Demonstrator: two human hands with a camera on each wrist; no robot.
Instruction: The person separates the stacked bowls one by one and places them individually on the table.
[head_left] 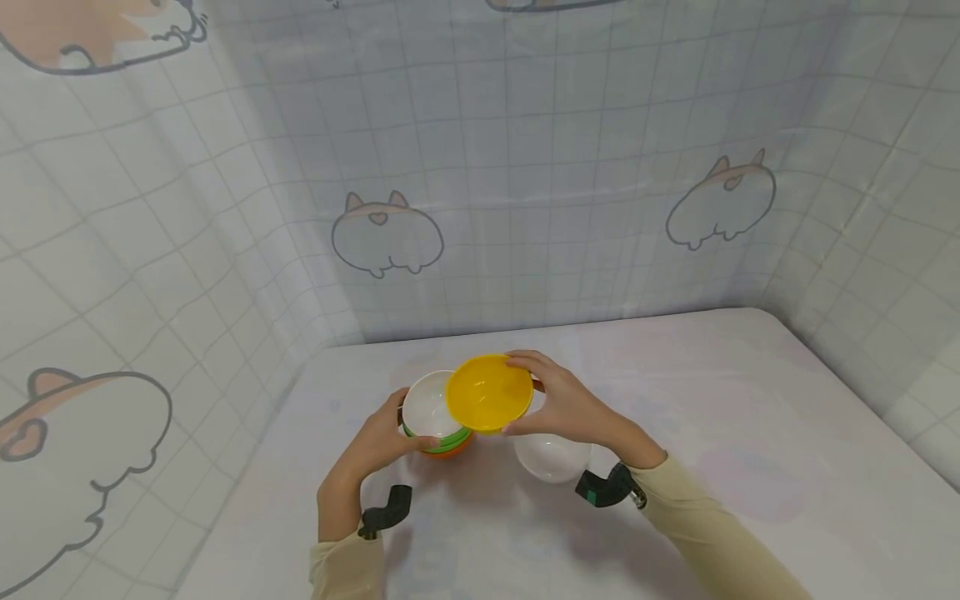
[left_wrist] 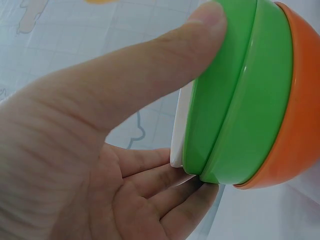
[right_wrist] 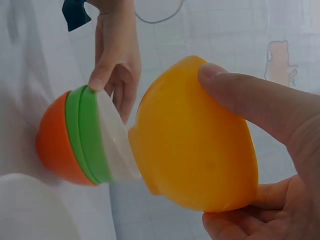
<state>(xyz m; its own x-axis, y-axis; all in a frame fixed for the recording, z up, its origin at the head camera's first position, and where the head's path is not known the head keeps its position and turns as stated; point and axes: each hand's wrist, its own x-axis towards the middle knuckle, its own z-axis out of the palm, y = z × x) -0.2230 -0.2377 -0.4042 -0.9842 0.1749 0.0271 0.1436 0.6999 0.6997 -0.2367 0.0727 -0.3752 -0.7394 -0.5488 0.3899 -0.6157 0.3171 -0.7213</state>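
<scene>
My right hand [head_left: 570, 406] grips a yellow bowl [head_left: 487, 396] by its right side, thumb and fingers at opposite parts of the rim. The bowl is held tilted and overlaps the right edge of a stack of bowls in the head view. That stack has a white bowl [head_left: 431, 403] on top, two green bowls [left_wrist: 250, 100] under it and an orange bowl [left_wrist: 302, 115] at the bottom. Around the left side of the stack my left hand [head_left: 384, 437] holds it, thumb on the upper green bowl and fingers on the far side.
Another white bowl [head_left: 553, 461] stands on the pale tabletop [head_left: 675, 375], below my right hand in the head view. Behind the table hangs a grid-patterned curtain [head_left: 525, 250] with cartoon animals, which continues along both sides. Each wrist carries a dark camera mount [head_left: 603, 486].
</scene>
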